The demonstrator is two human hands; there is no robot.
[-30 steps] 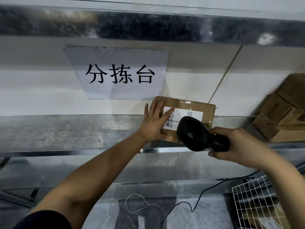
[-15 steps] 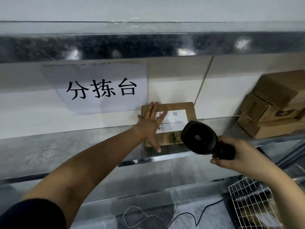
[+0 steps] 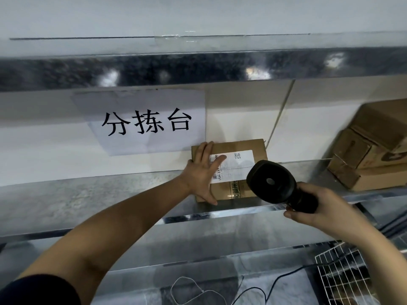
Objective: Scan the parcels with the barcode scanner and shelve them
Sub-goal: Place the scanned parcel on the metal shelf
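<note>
A brown cardboard parcel (image 3: pixel 240 148) with a white shipping label lies flat on the metal shelf (image 3: pixel 88 194), against the back wall. My left hand (image 3: pixel 203 170) rests on the parcel's left part with straight, spread fingers that cover part of the label. My right hand (image 3: pixel 317 208) grips the handle of a black barcode scanner (image 3: pixel 272 182). The scanner's head hovers over the parcel's near right corner and hides it.
Several brown boxes (image 3: pixel 372 150) are stacked at the shelf's right end. A paper sign (image 3: pixel 145 122) with black characters hangs on the wall behind. Above runs another metal shelf edge (image 3: pixel 198 67). Below are a white wire basket (image 3: pixel 343 276) and a black cable (image 3: pixel 275 285).
The parcel has slid back on the shelf to the wall under my left hand. My right hand with the scanner has stayed close to the parcel's right side.
</note>
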